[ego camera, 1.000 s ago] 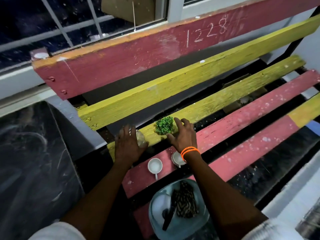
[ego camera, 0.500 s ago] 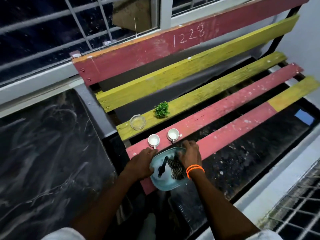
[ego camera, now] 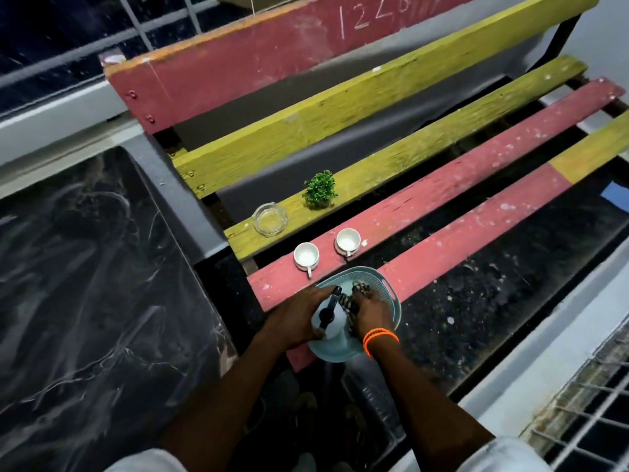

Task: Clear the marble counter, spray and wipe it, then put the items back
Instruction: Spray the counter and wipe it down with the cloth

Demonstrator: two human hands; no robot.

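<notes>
Left hand (ego camera: 299, 315) grips the spray bottle (ego camera: 328, 323); right hand (ego camera: 369, 313) grasps the striped cloth (ego camera: 350, 299), both inside the tray (ego camera: 384, 284) overhanging the bench (ego camera: 442, 199) front slat. Two cups (ego camera: 306, 256), ashtray (ego camera: 270, 219) and plant (ego camera: 320, 189) sit behind. Marble counter (ego camera: 85, 284) lies left.

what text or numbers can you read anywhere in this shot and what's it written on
"1228": chalked in white on the top red back slat of the bench, with the tops of the digits cut off by the frame edge.
No other writing shows: the two white cups, the glass ashtray and the pale blue tray carry no readable label.
</notes>
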